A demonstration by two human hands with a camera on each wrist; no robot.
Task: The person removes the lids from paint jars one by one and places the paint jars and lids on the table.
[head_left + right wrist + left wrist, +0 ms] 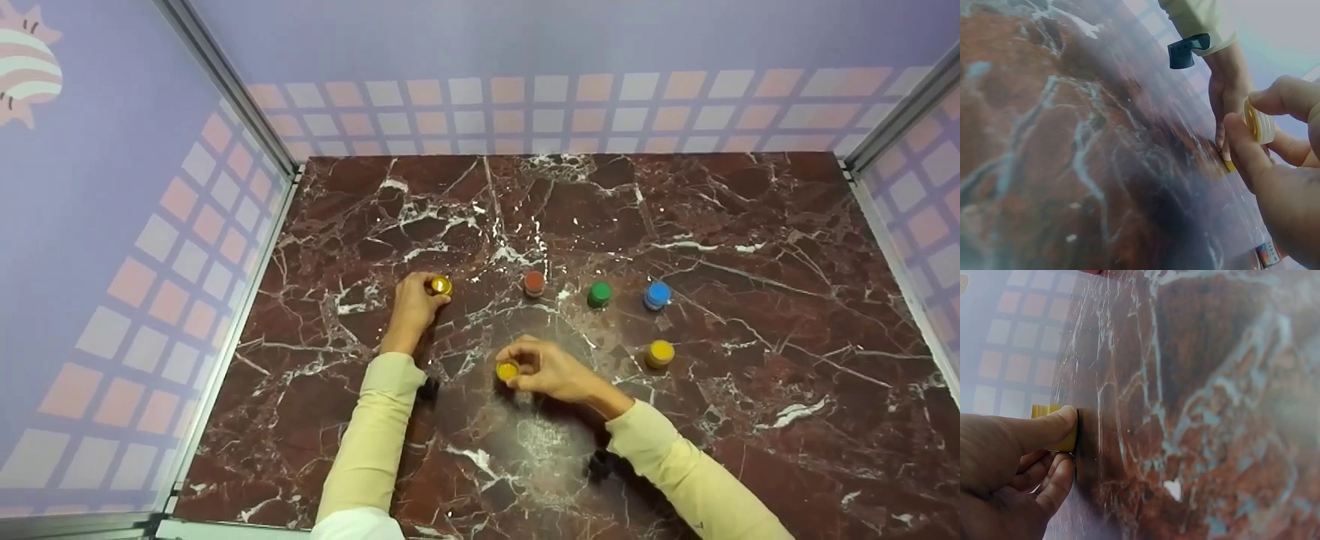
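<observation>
Right hand [551,371]: nearest the camera, near centre of the marble table [750,225]; thumb and fingers curled, pinching a yellow cap [507,370].
Yellow cap, right wrist view: ribbed rim and hollow inside visible [1258,121], pinched between thumb and forefinger; not discernible in the head view.
Left hand [415,304]: farther and to the left; fingers curled round a yellow jar [440,285] standing on the table.
Yellow jar, left wrist view: only a yellow edge [1055,427] shows past the thumb.
Red jar [534,283]: far row, centre, capped.
Green jar [598,293]: right of the red, apart.
Blue jar [657,295]: right of the green.
Second yellow jar [660,353]: nearer than the blue, capped.
Writing: none readable.
</observation>
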